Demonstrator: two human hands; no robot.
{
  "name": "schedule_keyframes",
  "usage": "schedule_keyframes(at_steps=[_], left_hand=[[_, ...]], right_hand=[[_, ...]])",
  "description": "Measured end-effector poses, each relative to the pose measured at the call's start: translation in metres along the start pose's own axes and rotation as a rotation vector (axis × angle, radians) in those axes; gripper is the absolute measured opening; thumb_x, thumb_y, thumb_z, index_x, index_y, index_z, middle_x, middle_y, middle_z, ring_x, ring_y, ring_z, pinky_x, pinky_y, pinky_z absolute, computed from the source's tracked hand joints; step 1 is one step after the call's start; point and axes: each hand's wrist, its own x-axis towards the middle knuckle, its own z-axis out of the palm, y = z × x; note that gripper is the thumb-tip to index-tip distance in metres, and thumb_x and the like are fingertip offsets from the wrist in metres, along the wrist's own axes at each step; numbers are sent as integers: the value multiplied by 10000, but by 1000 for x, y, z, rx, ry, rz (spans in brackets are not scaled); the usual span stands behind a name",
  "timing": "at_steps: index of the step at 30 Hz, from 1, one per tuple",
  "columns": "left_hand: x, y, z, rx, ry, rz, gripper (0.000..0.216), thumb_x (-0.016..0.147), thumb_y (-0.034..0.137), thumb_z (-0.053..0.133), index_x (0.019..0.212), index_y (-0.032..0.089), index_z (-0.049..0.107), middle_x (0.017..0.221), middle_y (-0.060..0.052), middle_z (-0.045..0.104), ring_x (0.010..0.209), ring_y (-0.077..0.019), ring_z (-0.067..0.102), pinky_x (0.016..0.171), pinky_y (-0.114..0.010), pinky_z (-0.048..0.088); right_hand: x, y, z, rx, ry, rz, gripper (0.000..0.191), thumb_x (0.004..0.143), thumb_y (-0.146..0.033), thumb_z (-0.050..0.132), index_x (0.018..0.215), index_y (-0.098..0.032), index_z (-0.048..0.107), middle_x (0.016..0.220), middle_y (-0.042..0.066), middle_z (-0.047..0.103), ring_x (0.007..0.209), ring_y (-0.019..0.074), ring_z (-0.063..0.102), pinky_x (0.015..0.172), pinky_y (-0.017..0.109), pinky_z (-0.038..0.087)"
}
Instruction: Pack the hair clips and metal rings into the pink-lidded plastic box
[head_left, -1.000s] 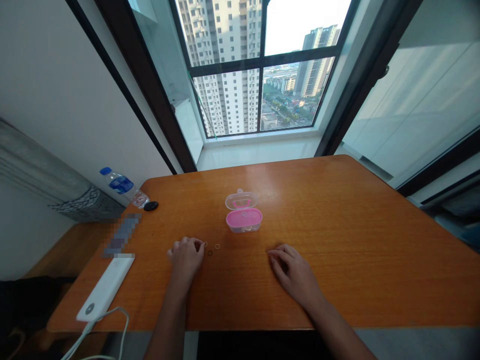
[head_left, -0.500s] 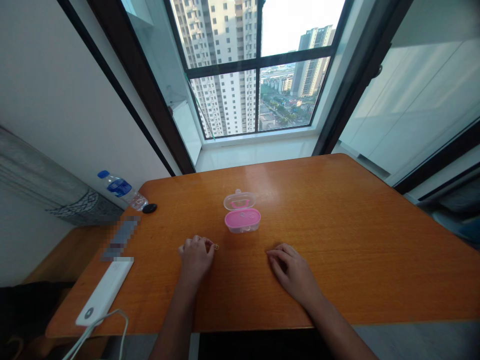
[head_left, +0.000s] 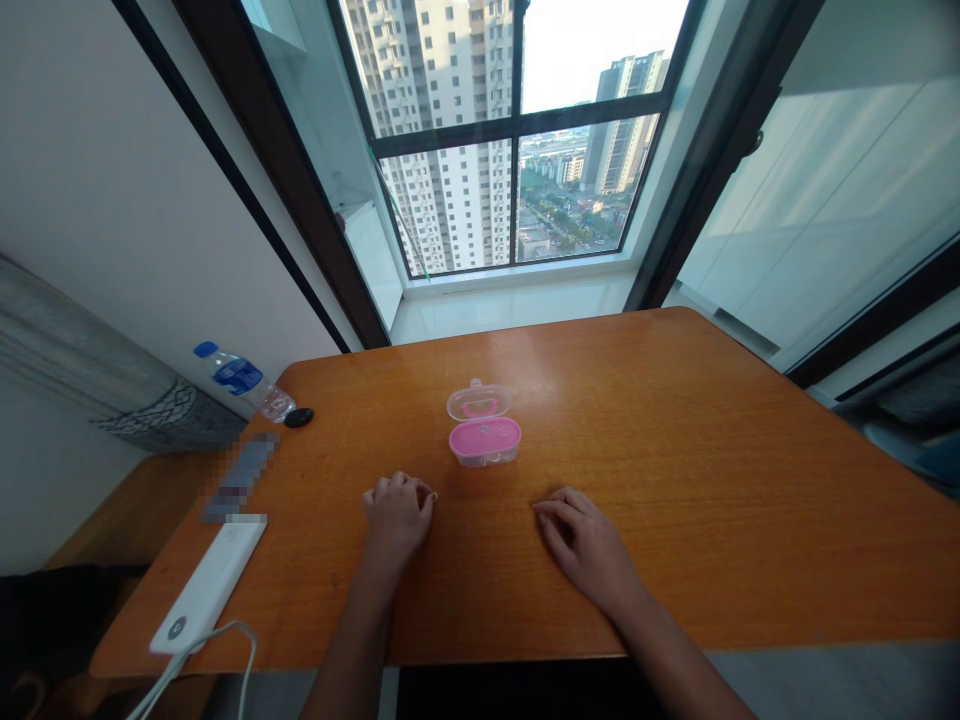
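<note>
In the middle of the table a small clear plastic box with a pink inner lid (head_left: 485, 437) stands with its clear outer lid (head_left: 478, 402) tipped back, a pink handle on it. My left hand (head_left: 397, 512) rests on the wood just left and in front of the box. Its thumb and forefinger pinch together; a tiny gold-coloured loop seen there a moment earlier is now almost wholly covered by the fingertips. To the right of the box and nearer me, my right hand (head_left: 579, 538) lies on the table, fingertips pressed together. Whatever they hold, if anything, is hidden.
A white power strip (head_left: 208, 585) with cables lies along the left side of the wooden table (head_left: 712, 480). Beyond it are a blurred-out flat object (head_left: 244, 475), a round black disc (head_left: 298, 417) and a tilted water bottle (head_left: 244, 380). A window stands past the far edge.
My left hand has shifted slightly right and its fingertips have turned, so the gold-coloured loop no longer shows clearly. The right hand and box stay where they were.
</note>
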Motion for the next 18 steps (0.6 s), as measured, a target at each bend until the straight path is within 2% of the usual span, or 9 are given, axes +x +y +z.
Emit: schedule_keyframes(at_steps=[3, 5, 8, 11, 14, 18], left_hand=[[-6, 10, 0, -142, 45, 62, 141, 856, 266, 575, 861, 194, 695, 970, -97, 679, 972, -275, 574, 879, -410, 375], [-15, 21, 4, -378, 42, 122, 130, 860, 249, 560, 855, 187, 674, 898, -75, 685, 875, -233, 601, 807, -350, 419], [-34, 44, 19, -786, -77, 141, 182, 861, 332, 583, 823, 180, 676, 748, -37, 676, 674, -177, 595, 640, -276, 436], [-52, 65, 41, -1012, -187, 146, 175, 827, 327, 638, 807, 167, 707, 700, -31, 673, 619, -150, 579, 590, -248, 427], [-63, 76, 57, -1040, -136, 169, 164, 819, 316, 658, 810, 170, 733, 681, -31, 661, 604, -138, 552, 576, -242, 415], [-67, 76, 63, -973, -50, 211, 141, 820, 303, 670, 791, 183, 737, 667, -22, 638, 598, -130, 527, 570, -240, 407]], right_hand=[[-1, 0, 0, 11, 12, -21, 186, 948, -205, 502, 1002, -219, 680, 968, 81, 645, 901, 223, 636, 807, 375, 534], [-3, -1, 0, 35, 17, -65, 190, 940, -202, 524, 1059, -225, 671, 992, 81, 653, 913, 219, 642, 810, 365, 541], [-7, -4, -1, 68, -7, -175, 270, 924, -201, 574, 1185, -242, 634, 1042, 82, 670, 940, 214, 648, 830, 352, 545], [-10, -6, 0, 71, -37, -282, 344, 910, -215, 623, 1251, -253, 607, 1038, 77, 692, 913, 211, 654, 808, 347, 550], [-10, -6, 0, 72, -37, -321, 304, 913, -217, 631, 1217, -242, 626, 989, 73, 709, 866, 203, 657, 769, 338, 550], [-9, -5, 1, 86, -9, -341, 233, 923, -210, 624, 1152, -235, 661, 943, 65, 724, 817, 189, 659, 730, 320, 548]])
